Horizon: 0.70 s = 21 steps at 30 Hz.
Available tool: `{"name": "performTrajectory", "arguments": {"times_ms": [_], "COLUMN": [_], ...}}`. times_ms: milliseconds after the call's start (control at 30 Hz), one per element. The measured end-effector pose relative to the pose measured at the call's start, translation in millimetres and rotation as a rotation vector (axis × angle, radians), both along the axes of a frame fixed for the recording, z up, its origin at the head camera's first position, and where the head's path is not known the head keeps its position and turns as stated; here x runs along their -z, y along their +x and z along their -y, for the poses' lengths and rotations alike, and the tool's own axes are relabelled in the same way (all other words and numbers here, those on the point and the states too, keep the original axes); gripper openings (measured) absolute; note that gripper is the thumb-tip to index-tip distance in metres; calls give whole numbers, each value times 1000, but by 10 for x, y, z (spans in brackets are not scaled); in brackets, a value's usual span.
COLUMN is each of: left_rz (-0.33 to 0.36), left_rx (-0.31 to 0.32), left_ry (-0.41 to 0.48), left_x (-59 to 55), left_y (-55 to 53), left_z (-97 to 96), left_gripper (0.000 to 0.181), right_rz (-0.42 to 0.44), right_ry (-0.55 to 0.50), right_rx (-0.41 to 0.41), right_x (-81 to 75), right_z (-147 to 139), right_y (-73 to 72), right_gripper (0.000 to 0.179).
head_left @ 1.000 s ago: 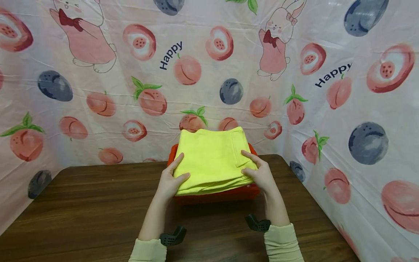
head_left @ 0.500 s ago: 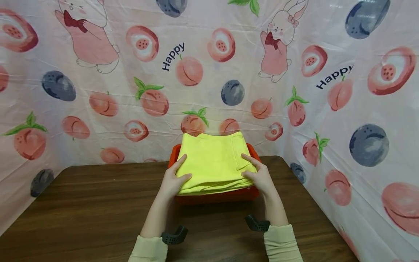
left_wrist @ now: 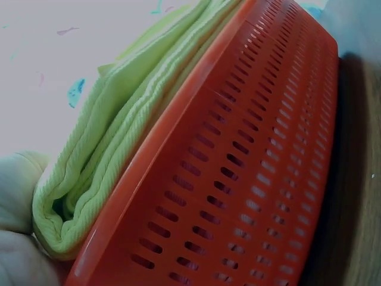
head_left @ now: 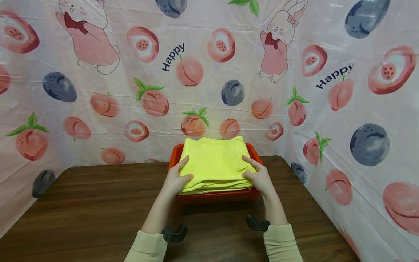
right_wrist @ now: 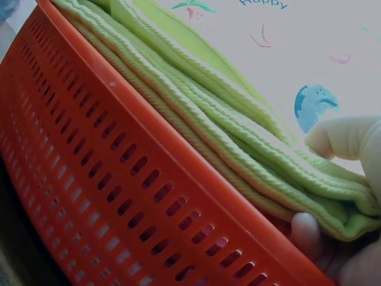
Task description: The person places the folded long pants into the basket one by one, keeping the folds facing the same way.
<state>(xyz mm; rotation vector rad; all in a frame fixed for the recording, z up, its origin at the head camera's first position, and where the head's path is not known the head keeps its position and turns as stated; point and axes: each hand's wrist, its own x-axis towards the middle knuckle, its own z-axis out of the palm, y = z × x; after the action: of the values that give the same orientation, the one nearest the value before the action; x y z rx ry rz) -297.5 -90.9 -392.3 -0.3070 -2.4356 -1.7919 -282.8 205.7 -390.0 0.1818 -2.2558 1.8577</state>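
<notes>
A folded bright yellow garment (head_left: 212, 160), several layers thick with a stitched seam near its right side, lies level over the red basket (head_left: 217, 198). My left hand (head_left: 175, 179) grips its left near side, thumb on top. At the opposite side my right hand (head_left: 260, 177) pinches the layers, with thumb (right_wrist: 342, 138) above and a fingertip (right_wrist: 306, 232) below, close to the basket's rim. In both wrist views the garment's folded edges run right along that rim. The basket's inside is hidden under the cloth.
The basket stands on a dark wooden table (head_left: 108, 203), near its back edge. A pale curtain (head_left: 199, 47) printed with peaches and rabbits hangs behind and along the right side. Each wrist wears a black mount (head_left: 175, 233).
Both hands have lowered the yellow garment a little, its far edge sinking toward the basket, so more of the rim shows. The grip stays the same, and the head view has shifted slightly.
</notes>
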Motion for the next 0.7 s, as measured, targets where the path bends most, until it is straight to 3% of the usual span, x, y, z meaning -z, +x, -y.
{"name": "performTrajectory", "arguments": {"times_ms": [200, 600, 700], "left_rz": [26, 77, 92], "left_rx": [-19, -39, -34], "left_ry": [-106, -292, -331], "left_x": [-47, -99, -104], "left_y": [26, -28, -31], "left_z": [-16, -74, -82], "left_gripper": [72, 71, 72], "right_rz": [17, 78, 70], "right_ry": [2, 29, 86], "right_rx": [1, 122, 162], "right_x": [13, 5, 8], "right_z": [9, 76, 92], "right_y": [4, 23, 32], "right_gripper": [63, 61, 59]}}
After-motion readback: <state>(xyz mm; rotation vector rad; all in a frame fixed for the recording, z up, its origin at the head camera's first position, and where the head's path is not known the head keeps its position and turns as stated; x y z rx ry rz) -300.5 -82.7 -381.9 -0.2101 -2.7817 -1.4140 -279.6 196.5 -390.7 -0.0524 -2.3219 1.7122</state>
